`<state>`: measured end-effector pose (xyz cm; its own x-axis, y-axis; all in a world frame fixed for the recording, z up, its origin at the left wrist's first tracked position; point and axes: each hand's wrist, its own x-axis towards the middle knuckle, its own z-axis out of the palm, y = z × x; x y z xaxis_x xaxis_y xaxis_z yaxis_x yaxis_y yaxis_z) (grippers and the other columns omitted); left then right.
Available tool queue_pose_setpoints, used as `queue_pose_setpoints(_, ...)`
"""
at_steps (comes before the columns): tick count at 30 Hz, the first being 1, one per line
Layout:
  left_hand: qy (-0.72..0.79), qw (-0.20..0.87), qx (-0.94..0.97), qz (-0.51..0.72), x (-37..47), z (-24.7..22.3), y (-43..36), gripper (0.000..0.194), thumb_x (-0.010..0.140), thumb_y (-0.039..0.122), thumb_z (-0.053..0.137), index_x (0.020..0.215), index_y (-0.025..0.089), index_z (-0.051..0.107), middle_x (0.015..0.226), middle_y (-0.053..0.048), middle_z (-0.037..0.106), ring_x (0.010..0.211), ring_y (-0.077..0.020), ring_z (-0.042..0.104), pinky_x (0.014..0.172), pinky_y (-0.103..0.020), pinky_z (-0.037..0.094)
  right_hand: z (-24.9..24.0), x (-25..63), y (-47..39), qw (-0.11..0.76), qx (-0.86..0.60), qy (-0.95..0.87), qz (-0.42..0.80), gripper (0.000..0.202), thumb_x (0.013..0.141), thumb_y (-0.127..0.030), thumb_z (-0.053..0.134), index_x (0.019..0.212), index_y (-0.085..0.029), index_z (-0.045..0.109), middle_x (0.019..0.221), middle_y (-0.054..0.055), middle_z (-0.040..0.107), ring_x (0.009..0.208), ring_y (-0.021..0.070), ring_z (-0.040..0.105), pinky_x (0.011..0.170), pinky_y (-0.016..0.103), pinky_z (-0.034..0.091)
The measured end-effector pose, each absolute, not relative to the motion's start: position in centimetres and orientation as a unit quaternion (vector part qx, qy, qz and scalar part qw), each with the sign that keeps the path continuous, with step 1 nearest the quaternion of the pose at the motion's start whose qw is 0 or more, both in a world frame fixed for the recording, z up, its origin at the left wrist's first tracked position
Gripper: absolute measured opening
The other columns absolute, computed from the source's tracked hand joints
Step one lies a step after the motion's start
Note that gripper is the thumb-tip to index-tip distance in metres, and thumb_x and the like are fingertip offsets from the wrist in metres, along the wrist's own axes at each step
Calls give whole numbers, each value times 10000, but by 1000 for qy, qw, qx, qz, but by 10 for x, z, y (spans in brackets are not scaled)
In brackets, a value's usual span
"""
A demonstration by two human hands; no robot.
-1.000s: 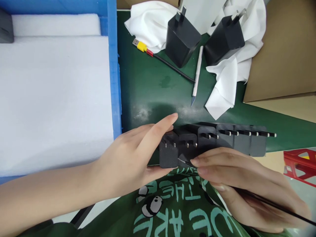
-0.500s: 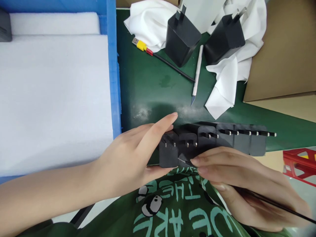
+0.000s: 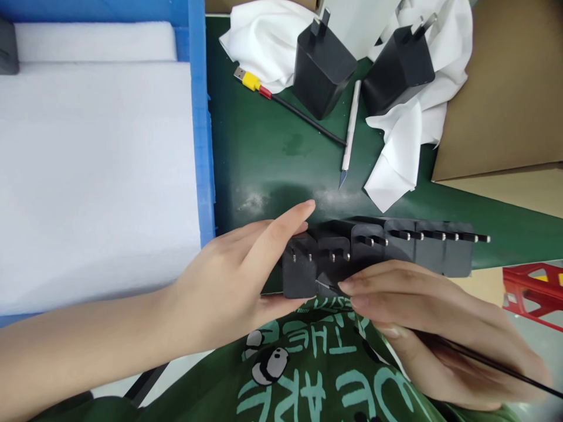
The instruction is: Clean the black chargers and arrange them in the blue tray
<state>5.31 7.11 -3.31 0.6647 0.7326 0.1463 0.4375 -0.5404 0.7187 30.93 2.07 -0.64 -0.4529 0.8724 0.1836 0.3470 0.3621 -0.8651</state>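
A row of several black plug adapters (image 3: pixel 400 249) stands at the table's near edge, prongs facing up toward me. The leftmost black plug adapter (image 3: pixel 299 278) is gripped by my left hand (image 3: pixel 233 281), its thumb below and fingers behind. My right hand (image 3: pixel 417 310) is closed on a slim black pointed tool (image 3: pixel 329 286). The tool's fine tip touches or nearly touches the lower right edge of that leftmost adapter. A thin black length, cord or handle, runs out behind the hand to the lower right; its kind I cannot make out.
Two larger black adapters (image 3: pixel 323 73) stand on white cloths (image 3: pixel 264 41) at the back. A craft knife (image 3: pixel 350 129) and a USB cable (image 3: pixel 303 117) lie before them. A blue bin (image 3: pixel 203 146) with white foam is left, a cardboard box (image 3: pixel 505 88) right.
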Motion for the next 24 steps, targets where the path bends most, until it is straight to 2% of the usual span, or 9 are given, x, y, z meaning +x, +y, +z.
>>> queue_pose_setpoints(5,349,342,846,215,54,-33,71,790,892,366,660,1526,117,261,1196,-160,693,1033,-301,704,744,-394,652,7,307,32,279,-369,-776,428,261,826,-47,672,1073,-131,685,1047,67,749,1006,174,721,868,230,622)
queue_pose_setpoints(9,346,340,848,212,52,-33,71,827,862,324,709,1518,99,258,1222,-162,680,1072,-270,688,796,-362,634,10,301,35,281,-376,-780,414,189,828,-44,667,993,-123,714,1003,64,764,955,154,735,860,196,614)
queue_pose_setpoints(14,344,339,852,201,52,-32,72,792,881,332,693,1493,44,281,1225,-176,673,1093,-253,676,809,-327,612,9,303,33,260,-371,-788,417,233,813,-50,675,1025,-138,717,1029,64,762,983,170,734,868,206,617)
queue_pose_setpoints(18,345,340,852,201,52,-31,72,774,889,344,681,1486,38,293,1222,-174,675,1085,-249,677,794,-324,605,8,306,30,253,-376,-790,413,290,792,-37,681,1058,-150,707,1070,63,752,1030,175,721,885,209,614)
queue_pose_setpoints(24,341,341,852,201,50,-31,72,805,876,342,699,1495,50,277,1238,-178,667,1097,-256,672,823,-344,610,8,304,32,257,-376,-789,412,266,800,-39,677,1037,-151,719,1036,63,764,974,187,741,841,225,630)
